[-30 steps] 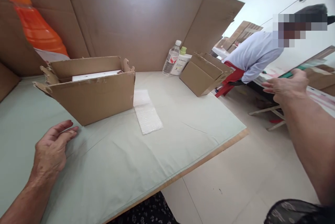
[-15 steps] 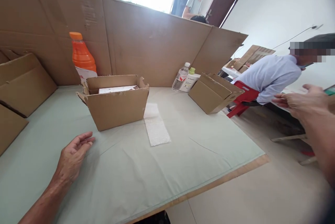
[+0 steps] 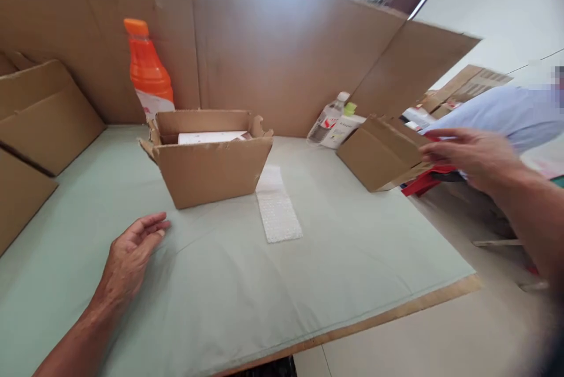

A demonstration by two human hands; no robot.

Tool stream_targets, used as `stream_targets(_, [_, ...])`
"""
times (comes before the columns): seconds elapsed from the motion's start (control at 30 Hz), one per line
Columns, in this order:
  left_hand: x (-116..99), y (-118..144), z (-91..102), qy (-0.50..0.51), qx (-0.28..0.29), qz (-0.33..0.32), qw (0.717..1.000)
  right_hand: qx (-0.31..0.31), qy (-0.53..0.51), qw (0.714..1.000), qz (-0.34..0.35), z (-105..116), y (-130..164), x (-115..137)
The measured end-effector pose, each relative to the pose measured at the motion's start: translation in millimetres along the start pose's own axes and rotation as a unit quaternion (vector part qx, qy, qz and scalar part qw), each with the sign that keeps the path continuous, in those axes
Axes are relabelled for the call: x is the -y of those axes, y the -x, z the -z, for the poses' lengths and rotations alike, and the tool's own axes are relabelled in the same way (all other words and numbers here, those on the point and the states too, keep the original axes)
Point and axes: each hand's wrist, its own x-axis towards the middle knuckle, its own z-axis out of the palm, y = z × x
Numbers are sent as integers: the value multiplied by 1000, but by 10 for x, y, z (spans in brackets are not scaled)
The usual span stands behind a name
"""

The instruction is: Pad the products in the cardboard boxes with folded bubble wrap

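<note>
My left hand point(image 3: 134, 253) rests on its side on the green tablecloth point(image 3: 229, 306), fingers slightly curled with a gap to the thumb and nothing in it. Just beyond it stands an open cardboard box point(image 3: 215, 174) with a white packet point(image 3: 207, 137) inside. Stretched out at the right, my right hand point(image 3: 476, 160) is open, its fingertips beside the right edge of a smaller cardboard box point(image 3: 381, 154). Whether they touch it I cannot tell. A flat strip of bubble wrap point(image 3: 279, 209) lies right of the middle box.
An orange bottle point(image 3: 150, 74) stands behind the middle box. A clear bottle point(image 3: 328, 118) and a white pouch point(image 3: 346, 130) lean near the cardboard partition point(image 3: 282, 54). More cardboard boxes point(image 3: 53, 118) stand at the left. A person in a light blue shirt point(image 3: 497, 107) sits beyond the table's right side.
My right hand has moved left, from out over the floor to the edge of the small right box. The view has tilted down and turned slightly left. My left hand stays in place.
</note>
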Motion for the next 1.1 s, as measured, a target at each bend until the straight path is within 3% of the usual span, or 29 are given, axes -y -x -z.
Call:
stream_targets(0.1, [-85,28,13,-34,18,-13,999,183,-31,982,-8,-879,474,119])
stream_targets(0.17, [-181,24,7,-69,33,-14,997,255,-80,963,25,-1371,755,282])
stream_targets(0.3, [-346,-78,-132,-89,35,-80,992,264,-173,944,93,-2060,940,632])
stream_targets(0.47, [-322,-312,-401,-62,3,-179,982,315,-238,907,145,-2571,921,870])
stream_targets(0.53, [-300,-417,-444,-65,-12,-195,979,329,-259,893,162,-2700,975,917])
stream_targets(0.67, [-335,-658,-460,-66,-13,-226,972,295,-300,893,157,-2868,1087,998])
stream_targets(0.8, [-350,-767,-414,-83,-19,-204,975,275,-261,909,171,-2826,1129,960])
stream_targets(0.97, [-103,-409,-30,-218,-7,-147,965,246,-77,940,221,-2506,1281,502])
stream_targets(1.1, [216,40,266,-338,56,-247,907,214,67,925,307,-2421,1518,115])
